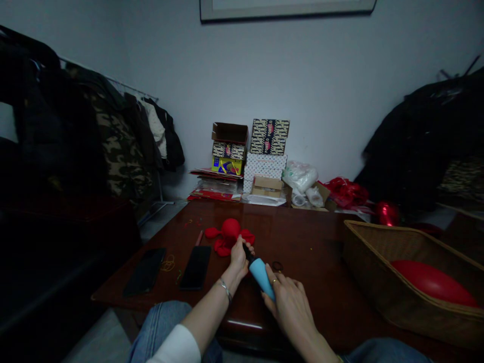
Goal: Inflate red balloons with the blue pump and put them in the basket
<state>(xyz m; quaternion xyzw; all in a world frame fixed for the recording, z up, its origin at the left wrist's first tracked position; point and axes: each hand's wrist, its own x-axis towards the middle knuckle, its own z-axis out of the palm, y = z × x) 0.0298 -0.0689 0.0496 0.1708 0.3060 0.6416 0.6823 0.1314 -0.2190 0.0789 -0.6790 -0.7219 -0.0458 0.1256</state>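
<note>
My right hand (287, 297) is wrapped round the light blue barrel of a balloon pump (260, 275), which slants up and to the left over the table. At its black nozzle end my left hand (239, 258) is closed, pinching a small, partly swollen red balloon (230, 229). The balloon's neck is hidden by the fingers. Flat red balloons (223, 247) lie on the table just behind my left hand. A dark ring-shaped band (277, 265) rests beside the pump on the right.
On the brown table (302, 237) lie a black phone (195, 268), a dark tablet-like slab (144, 271) and yellowish bands (168, 262). A wicker basket (351, 267) at right holds a large red balloon (431, 280). Boxes (264, 166) and plastic bags (300, 176) stand behind the table.
</note>
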